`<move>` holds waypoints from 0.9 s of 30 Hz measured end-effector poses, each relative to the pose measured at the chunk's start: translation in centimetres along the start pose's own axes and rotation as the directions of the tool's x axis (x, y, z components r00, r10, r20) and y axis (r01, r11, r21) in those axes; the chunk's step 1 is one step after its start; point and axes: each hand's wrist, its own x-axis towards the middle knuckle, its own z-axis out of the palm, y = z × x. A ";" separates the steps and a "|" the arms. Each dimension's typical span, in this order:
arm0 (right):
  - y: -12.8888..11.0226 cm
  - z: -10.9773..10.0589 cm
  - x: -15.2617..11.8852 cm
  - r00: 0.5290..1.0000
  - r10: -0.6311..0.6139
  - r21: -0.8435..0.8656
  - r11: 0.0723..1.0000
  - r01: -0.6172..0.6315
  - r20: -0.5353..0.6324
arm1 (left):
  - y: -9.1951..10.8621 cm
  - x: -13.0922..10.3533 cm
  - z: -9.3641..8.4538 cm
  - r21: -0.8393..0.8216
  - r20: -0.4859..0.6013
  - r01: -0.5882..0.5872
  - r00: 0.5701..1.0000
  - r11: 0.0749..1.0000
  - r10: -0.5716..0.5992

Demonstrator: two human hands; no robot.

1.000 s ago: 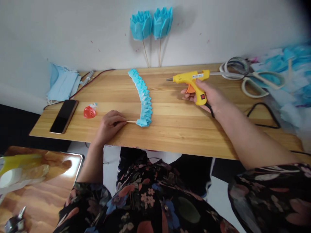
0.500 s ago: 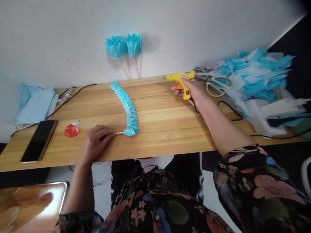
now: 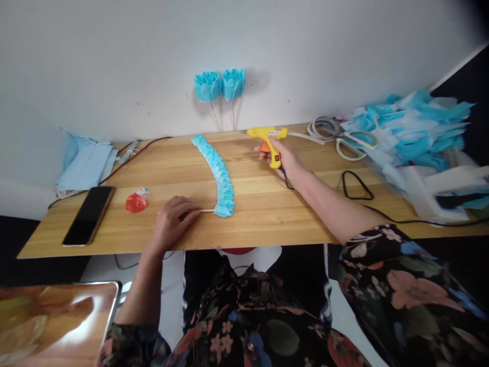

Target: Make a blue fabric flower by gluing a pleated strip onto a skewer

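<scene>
Item: long pleated blue paper strip (image 3: 217, 171), lying mid-bench (image 3: 267, 214). My left hand (image 3: 173, 220) pinched its thin wooden stick (image 3: 204, 210) at the near end; right hand (image 3: 282, 158) gripped the yellow glue gun (image 3: 267, 137). Gluing stage, I judged; next called for bringing the nozzle to the stick.

Left grip (image 3: 173, 219): closed on a thin wooden stick (image 3: 204, 210), resting on the wooden surface (image 3: 267, 214).
Pleated blue strip (image 3: 217, 171): its near end meets the stick just right of the left grip; it curves away toward the wall.
Right grip (image 3: 284, 160): wrapped round the handle of a yellow glue gun (image 3: 267, 137), nozzle pointing left.
Scissors (image 3: 344, 140): right of the right grip.
Red item (image 3: 135, 202): left of the left grip.
Phone (image 3: 88, 215): farther left.
</scene>
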 end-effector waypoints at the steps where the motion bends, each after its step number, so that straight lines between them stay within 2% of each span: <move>1: 0.4 -0.4 0.1 1.000 -0.020 0.002 1.000 0.019 0.015 | 0.0 -0.1 -0.1 -0.011 0.008 0.015 1.000 1.000 -0.015; 4: 0.9 -1.5 0.3 0.998 -0.043 0.010 0.999 0.043 0.053 | -0.2 0.7 -1.2 -0.038 0.052 0.069 0.996 0.997 -0.067; 6: 0.8 -1.7 0.4 0.998 -0.030 0.021 0.999 0.028 0.062 | -0.5 2.5 -2.3 0.005 0.050 0.096 0.994 0.995 -0.096; 9: 0.6 -1.5 0.5 0.998 -0.008 0.044 0.999 0.005 0.061 | -1.7 7.4 -3.5 0.183 -0.047 0.162 0.987 0.970 -0.156; 11: 0.5 -1.4 0.5 0.998 -0.003 0.043 0.999 0.000 0.062 | -3.1 11.6 -3.6 0.319 -0.081 0.232 0.973 0.919 -0.218; 13: 0.5 -1.3 0.5 0.998 0.000 0.031 1.000 -0.003 0.068 | -4.9 15.4 -3.1 0.414 -0.111 0.350 0.936 0.840 -0.335; 16: 0.6 -1.4 0.5 0.997 0.003 0.008 1.000 -0.004 0.076 | -7.8 19.5 -1.8 0.408 -0.139 0.480 0.873 0.776 -0.467; 19: 0.7 -1.4 0.2 0.994 -0.004 -0.024 1.000 0.007 0.106 | -10.2 21.4 -0.9 0.363 -0.071 0.522 0.841 0.772 -0.536; 23: 0.4 -1.3 -0.6 0.974 -0.011 -0.094 0.995 0.033 0.228 | -12.2 22.1 -0.3 0.305 -0.035 0.508 0.851 0.805 -0.524; 27: -0.4 -1.3 -1.5 0.896 0.122 -0.242 0.970 -0.016 0.428 | -12.7 22.5 0.4 0.293 -0.075 0.496 0.864 0.818 -0.497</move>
